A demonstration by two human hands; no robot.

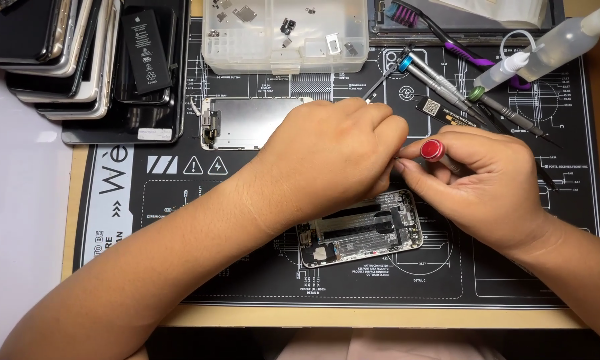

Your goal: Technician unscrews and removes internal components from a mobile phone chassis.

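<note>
Pinching a red-capped screwdriver (433,151), the right hand (487,183) points it leftward at the fisted left hand (327,157), just above the opened phone (360,228).

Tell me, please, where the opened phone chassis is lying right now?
In the head view, the opened phone chassis lies on the black repair mat, centre, just below the left hand and right hand.

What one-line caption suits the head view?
Two hands, right hand holding a red-capped screwdriver, left hand beside it, above an opened phone.
</note>
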